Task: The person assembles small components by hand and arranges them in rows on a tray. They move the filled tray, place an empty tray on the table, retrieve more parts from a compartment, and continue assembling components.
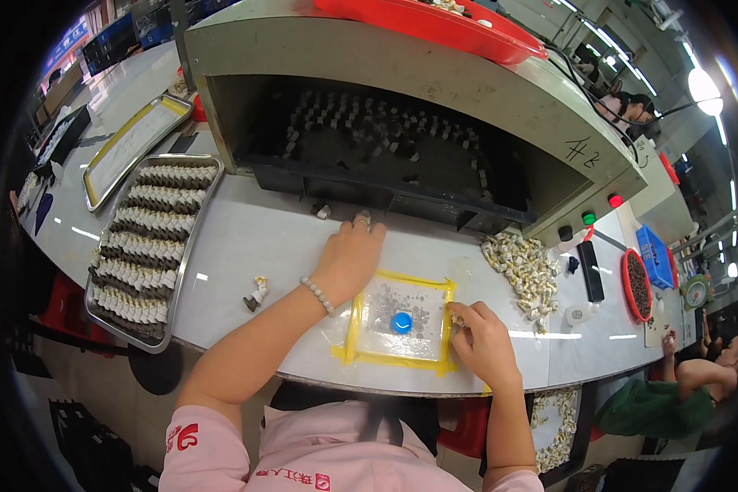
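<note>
Plenty crowds this tabletop (291, 250): a metal cabinet (295, 51) stands across the back, and the black tray (336, 182) in its opening walls off the left hand (348, 258), whose fingertips reach near its front wall; I can't tell whether that grip has anything in it. The right hand (485, 340) has a narrow grip, pinched on a small yellowish piece (457, 321) at the right side of a square of yellow tape (394, 361). Inside the square sits a round, glossy blue cap (401, 322). Leftward, a shiny metal tray (201, 234) bears ridged rows of white-and-dark pieces; rightward lies a loose, knobbly cream heap (525, 275), with a smooth black oblong (591, 271) beyond
</note>
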Available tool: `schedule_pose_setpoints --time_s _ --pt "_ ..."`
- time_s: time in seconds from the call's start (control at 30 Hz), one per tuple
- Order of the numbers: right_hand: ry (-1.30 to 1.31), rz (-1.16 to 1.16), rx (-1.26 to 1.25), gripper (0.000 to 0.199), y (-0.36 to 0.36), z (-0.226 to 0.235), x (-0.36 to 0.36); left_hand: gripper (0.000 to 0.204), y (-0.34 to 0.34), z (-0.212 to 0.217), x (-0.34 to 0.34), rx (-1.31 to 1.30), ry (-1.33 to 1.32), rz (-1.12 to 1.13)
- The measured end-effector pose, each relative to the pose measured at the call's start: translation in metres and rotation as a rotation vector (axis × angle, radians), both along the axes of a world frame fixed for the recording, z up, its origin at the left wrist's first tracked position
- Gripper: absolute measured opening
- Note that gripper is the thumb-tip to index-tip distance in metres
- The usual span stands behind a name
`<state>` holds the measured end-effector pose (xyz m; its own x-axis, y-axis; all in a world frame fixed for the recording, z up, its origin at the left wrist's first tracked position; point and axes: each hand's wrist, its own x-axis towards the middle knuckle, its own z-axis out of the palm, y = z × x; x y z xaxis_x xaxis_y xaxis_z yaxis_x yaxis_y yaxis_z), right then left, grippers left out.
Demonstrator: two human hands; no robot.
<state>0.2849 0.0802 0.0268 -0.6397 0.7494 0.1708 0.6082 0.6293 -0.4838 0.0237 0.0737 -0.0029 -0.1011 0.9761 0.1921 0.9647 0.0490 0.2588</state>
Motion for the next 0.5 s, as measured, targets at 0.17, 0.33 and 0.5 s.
schedule_pose_setpoints --time_s 0.17,0.33,0.5 --pt "0.142 -0.016 -0.25 0.027 -0.01 -0.001 -0.004 0.022 -0.007 0.001 -0.01 0.031 -0.128 0.001" --pt "0.285 -0.047 -0.491 0.023 -0.018 -0.01 -0.006 0.018 -0.05 0.027 -0.006 -0.045 -1.115 -0.108" --pt "0.252 0.031 -0.206 0.031 -0.017 -0.02 -0.002 0.014 -0.096 0.019 0.015 -0.128 -1.878 -0.012"
